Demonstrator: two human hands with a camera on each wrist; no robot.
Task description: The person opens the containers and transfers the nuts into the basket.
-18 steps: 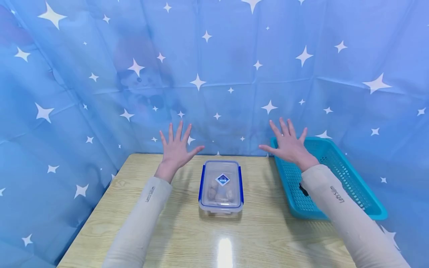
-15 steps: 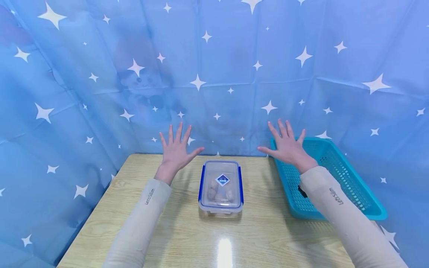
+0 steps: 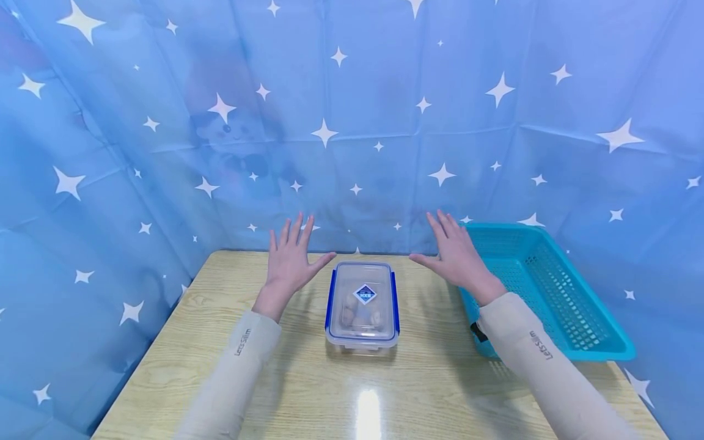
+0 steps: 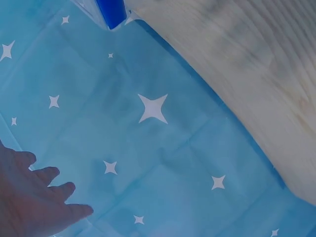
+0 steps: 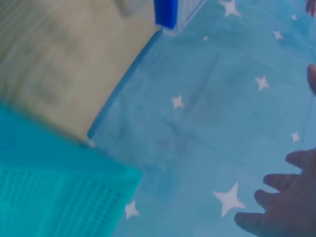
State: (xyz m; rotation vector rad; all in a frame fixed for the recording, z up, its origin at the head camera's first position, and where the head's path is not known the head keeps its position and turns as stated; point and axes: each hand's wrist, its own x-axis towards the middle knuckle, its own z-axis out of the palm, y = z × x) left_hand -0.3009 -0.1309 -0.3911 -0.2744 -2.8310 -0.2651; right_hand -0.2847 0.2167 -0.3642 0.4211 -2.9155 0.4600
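Note:
A clear plastic food container (image 3: 352, 287) with a blue-edged lid and blue side clips sits on the table in the head view. Several roundish things show dimly through its lid; their kind is hard to make out. My left hand (image 3: 288, 264) is raised to the left of the container, fingers straight and spread, holding nothing. On the other side my right hand (image 3: 458, 256) hovers by the left rim of a turquoise basket (image 3: 577, 299), its fingers also extended and holding nothing. Both hands are apart from the container. The left wrist view shows the left hand (image 4: 34, 197) at its lower left.
The wooden table (image 3: 192, 366) carries the container and the basket. Behind it hangs a blue curtain (image 3: 379, 85) with white stars. A dark strap (image 3: 478, 332) shows at the right sleeve cuff (image 3: 508, 315).
Both hands have sunk a little. The right hand has moved left, toward the container, uncovering more of the basket. The container and basket stay put.

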